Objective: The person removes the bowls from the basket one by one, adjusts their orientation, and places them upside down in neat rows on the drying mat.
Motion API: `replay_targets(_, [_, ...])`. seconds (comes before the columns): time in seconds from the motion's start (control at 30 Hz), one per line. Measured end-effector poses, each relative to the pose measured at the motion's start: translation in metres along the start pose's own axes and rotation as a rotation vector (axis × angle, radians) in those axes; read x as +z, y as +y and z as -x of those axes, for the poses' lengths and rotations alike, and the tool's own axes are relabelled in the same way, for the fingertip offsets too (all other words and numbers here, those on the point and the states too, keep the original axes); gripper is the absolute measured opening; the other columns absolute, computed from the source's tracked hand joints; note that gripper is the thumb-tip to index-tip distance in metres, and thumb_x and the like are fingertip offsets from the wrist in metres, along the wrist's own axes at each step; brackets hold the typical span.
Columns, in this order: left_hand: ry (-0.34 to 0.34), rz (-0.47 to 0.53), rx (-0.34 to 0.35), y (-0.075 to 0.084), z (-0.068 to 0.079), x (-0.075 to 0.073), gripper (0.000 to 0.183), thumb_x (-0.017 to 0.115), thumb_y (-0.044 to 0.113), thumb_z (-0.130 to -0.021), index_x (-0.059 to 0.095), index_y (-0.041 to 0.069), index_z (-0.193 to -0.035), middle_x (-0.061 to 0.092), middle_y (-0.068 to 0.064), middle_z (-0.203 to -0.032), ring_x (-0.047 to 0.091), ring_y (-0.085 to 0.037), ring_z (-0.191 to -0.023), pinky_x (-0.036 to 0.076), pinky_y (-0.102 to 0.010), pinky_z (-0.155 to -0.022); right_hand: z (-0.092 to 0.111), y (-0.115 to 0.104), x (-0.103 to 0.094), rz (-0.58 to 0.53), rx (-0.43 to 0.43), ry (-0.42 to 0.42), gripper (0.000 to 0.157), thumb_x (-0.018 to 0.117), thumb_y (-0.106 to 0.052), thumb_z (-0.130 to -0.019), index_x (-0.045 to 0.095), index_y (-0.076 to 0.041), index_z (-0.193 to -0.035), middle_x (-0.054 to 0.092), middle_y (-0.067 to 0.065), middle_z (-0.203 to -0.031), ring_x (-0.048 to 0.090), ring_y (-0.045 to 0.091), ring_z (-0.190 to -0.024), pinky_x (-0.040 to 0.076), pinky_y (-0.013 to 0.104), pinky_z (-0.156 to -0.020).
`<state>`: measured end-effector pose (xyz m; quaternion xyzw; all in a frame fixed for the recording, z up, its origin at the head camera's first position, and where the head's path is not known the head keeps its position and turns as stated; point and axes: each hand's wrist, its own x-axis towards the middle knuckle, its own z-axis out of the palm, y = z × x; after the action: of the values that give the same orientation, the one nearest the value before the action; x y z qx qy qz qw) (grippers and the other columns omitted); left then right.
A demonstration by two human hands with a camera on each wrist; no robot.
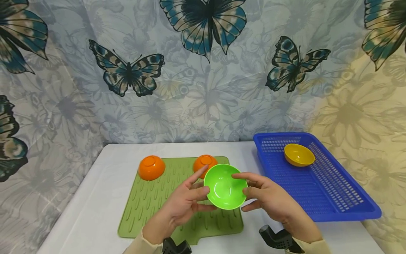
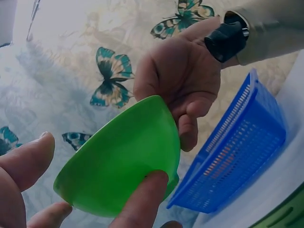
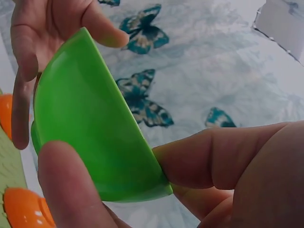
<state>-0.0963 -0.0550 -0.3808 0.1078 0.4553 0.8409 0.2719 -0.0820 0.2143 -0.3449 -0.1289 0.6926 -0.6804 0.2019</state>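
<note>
Both hands hold a bright green bowl (image 1: 225, 187) in front of the body, tilted so its inside faces the head camera. My left hand (image 1: 187, 203) is at its left side, with the thumb at the rim and fingers behind the bowl. From the opposite side my right hand (image 1: 269, 197) grips it, the index finger reaching over the rim. In the left wrist view a fingertip (image 2: 149, 192) presses the bowl's outer wall. The right wrist view shows fingers at the rim and on the outside of the green bowl (image 3: 90, 128).
Two orange bowls, one at the left (image 1: 151, 168) and one behind the left hand (image 1: 204, 163), sit upside down on a ridged green mat (image 1: 149, 208). At the right stands a blue basket (image 1: 291, 187) holding a yellow bowl (image 1: 299, 155). A white cloth (image 1: 85, 208) covers the table.
</note>
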Motion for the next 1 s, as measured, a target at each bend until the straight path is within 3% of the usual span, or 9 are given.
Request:
replay_targets(0.13, [-0.026, 0.039, -0.019, -0.002, 0.005, -0.008, 0.071, 0.062, 0.004, -0.098, 0.029, 0.019, -0.159, 0.055, -0.024, -0.132, 0.067, -0.031, -0.103, 0.054, -0.052, -0.085, -0.004, 0.006, 0.008, -0.008, 0.019, -0.005, 0.048, 0.058, -0.007, -0.098, 0.048, 0.002, -0.144, 0.044, 0.029, -0.134, 0.065, 0.035, -0.096, 0.058, 0.050, -0.075])
replay_targets(0.37, [-0.083, 0.130, -0.069, -0.007, 0.009, -0.019, 0.069, 0.058, 0.006, -0.100, 0.025, 0.016, -0.160, 0.051, -0.026, -0.139, 0.066, -0.032, -0.107, 0.055, -0.048, -0.084, -0.008, 0.015, 0.014, -0.006, 0.004, -0.035, 0.047, 0.057, -0.007, -0.099, 0.048, 0.001, -0.144, 0.045, 0.027, -0.133, 0.065, 0.035, -0.094, 0.058, 0.049, -0.073])
replay_targets(0.47, [-0.033, 0.092, -0.046, -0.009, 0.009, -0.022, 0.071, 0.062, 0.005, -0.098, 0.027, 0.016, -0.159, 0.051, -0.026, -0.138, 0.065, -0.033, -0.108, 0.054, -0.051, -0.084, -0.008, 0.015, 0.016, 0.029, -0.012, 0.006, 0.052, 0.059, -0.010, -0.100, 0.043, -0.002, -0.149, 0.040, 0.031, -0.136, 0.063, 0.037, -0.100, 0.057, 0.049, -0.077])
replay_targets(0.6, [0.096, -0.086, 0.032, -0.012, 0.009, -0.024, 0.073, 0.068, 0.002, -0.093, 0.035, 0.016, -0.157, 0.051, -0.026, -0.134, 0.065, -0.035, -0.105, 0.054, -0.053, -0.083, -0.007, 0.013, 0.014, 0.049, -0.058, 0.128, 0.059, 0.056, -0.020, -0.103, 0.032, -0.008, -0.155, 0.049, 0.030, -0.131, 0.064, 0.037, -0.101, 0.057, 0.044, -0.079])
replay_targets(0.67, [0.147, -0.169, 0.072, -0.012, 0.009, -0.024, 0.073, 0.069, 0.000, -0.092, 0.038, 0.016, -0.156, 0.048, -0.025, -0.136, 0.063, -0.035, -0.106, 0.055, -0.052, -0.083, -0.007, 0.014, 0.010, -0.044, -0.076, 0.106, 0.059, 0.047, -0.028, -0.108, 0.023, -0.007, -0.158, 0.058, 0.029, -0.123, 0.067, 0.037, -0.097, 0.058, 0.043, -0.079])
replay_targets(0.77, [0.190, -0.237, 0.111, -0.012, 0.011, -0.024, 0.072, 0.070, -0.004, -0.090, 0.042, 0.016, -0.154, 0.045, -0.024, -0.141, 0.060, -0.035, -0.112, 0.055, -0.048, -0.084, -0.011, 0.020, 0.004, -0.287, -0.057, -0.047, 0.064, 0.028, -0.040, -0.110, 0.006, -0.005, -0.160, 0.061, 0.031, -0.120, 0.069, 0.039, -0.096, 0.057, 0.046, -0.081])
replay_targets(0.87, [0.201, -0.323, 0.139, -0.011, 0.012, -0.022, 0.071, 0.073, -0.005, -0.087, 0.048, 0.015, -0.150, 0.041, -0.020, -0.148, 0.055, -0.037, -0.120, 0.055, -0.043, -0.085, -0.017, 0.028, -0.001, -0.517, 0.011, -0.196, 0.073, 0.019, -0.051, -0.108, -0.007, -0.006, -0.159, 0.052, 0.037, -0.132, 0.063, 0.045, -0.108, 0.053, 0.049, -0.087])
replay_targets(1.0, [0.193, -0.532, 0.210, -0.011, 0.014, -0.020, 0.065, 0.076, -0.006, -0.082, 0.058, 0.012, -0.142, 0.041, -0.015, -0.152, 0.045, -0.038, -0.132, 0.051, -0.040, -0.093, -0.025, 0.039, -0.007, -0.716, 0.092, -0.282, 0.081, 0.021, -0.061, -0.104, -0.014, -0.012, -0.158, 0.032, 0.043, -0.145, 0.047, 0.051, -0.126, 0.048, 0.052, -0.096])
